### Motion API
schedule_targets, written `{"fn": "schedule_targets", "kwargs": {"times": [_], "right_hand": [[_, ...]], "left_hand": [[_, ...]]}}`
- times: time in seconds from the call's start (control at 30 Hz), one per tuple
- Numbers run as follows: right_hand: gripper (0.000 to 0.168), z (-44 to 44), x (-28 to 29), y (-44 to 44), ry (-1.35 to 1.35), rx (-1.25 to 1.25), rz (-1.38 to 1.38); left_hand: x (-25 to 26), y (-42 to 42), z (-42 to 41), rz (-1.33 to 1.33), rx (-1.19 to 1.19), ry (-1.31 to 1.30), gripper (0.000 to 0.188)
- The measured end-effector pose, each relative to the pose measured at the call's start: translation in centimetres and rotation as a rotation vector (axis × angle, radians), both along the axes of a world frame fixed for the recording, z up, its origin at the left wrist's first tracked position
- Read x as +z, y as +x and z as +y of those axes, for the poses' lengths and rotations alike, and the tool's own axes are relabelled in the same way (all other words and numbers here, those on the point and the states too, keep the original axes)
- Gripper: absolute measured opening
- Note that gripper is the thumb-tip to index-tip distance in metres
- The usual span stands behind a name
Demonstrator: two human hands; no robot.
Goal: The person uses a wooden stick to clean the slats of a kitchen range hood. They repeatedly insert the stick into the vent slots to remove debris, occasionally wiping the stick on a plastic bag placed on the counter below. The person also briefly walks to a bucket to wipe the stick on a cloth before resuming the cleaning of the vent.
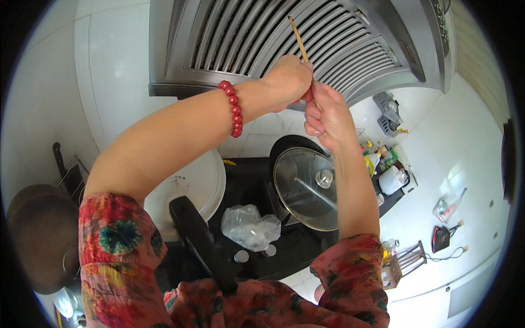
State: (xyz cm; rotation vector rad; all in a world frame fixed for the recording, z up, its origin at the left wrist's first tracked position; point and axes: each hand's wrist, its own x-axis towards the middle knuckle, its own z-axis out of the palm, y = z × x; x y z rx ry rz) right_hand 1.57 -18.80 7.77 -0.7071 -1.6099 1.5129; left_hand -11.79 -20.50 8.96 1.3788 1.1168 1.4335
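Observation:
A thin wooden stick [298, 39] with a dark upper tip points up in front of the slatted metal range hood [262, 45]. My left hand [289, 80], with a red bead bracelet [236, 110] at the wrist, is closed around the stick. Just below it, my right hand [331, 112] pinches the stick's lower part between thumb and fingers; the lower end is hidden. Under my hands lies a black stove [250, 176]. A round glass lid [305, 192] with a clear knob covers a pan there, partly hidden by my right forearm.
A crumpled clear plastic bag [251, 227] lies on the stove near two knobs [241, 256]. A large white round lid or basin [211, 188] is partly under my left arm. A black handle-like object [197, 238] juts up before my torso. Bottles [371, 162] and a white container [391, 180] stand right.

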Motion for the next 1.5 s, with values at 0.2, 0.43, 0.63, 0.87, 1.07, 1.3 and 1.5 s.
{"fn": "schedule_targets", "kwargs": {"times": [0.2, 0.43, 0.63, 0.87, 1.07, 1.3, 1.5], "right_hand": [[0.027, -2.6, -1.9, 6.0, -0.089, 0.146, -0.003], [0.03, -11.5, -5.0, 14.3, -0.182, 0.046, -0.11], [0.03, -18.0, -9.0, 18.3, -0.253, -0.015, -0.127], [0.027, -17.8, -14.3, 22.5, -0.333, 0.08, 0.168], [0.023, -13.7, -20.2, 21.7, -0.452, 0.079, -0.118], [0.019, -11.1, -27.7, 21.0, -0.133, 0.181, -0.36], [0.016, -10.0, -31.3, 19.4, 0.244, 0.058, -0.493]], "left_hand": [[-2.6, -0.8, -4.0, 0.21, -0.023, -0.057, 0.03], [-2.4, 1.0, -7.5, 0.332, -0.262, -0.041, 0.022], [-1.0, 6.8, -11.8, 0.828, -0.142, -0.162, 0.022], [-1.8, 8.9, -16.1, 1.347, -0.189, -0.27, 0.021], [-10.0, 11.4, -20.0, 0.789, -0.144, -0.299, 0.019], [-20.1, 14.6, -23.4, -0.482, -0.047, -0.481, 0.032], [-28.5, 12.4, -20.5, -0.316, 0.251, -0.357, 0.027]]}}
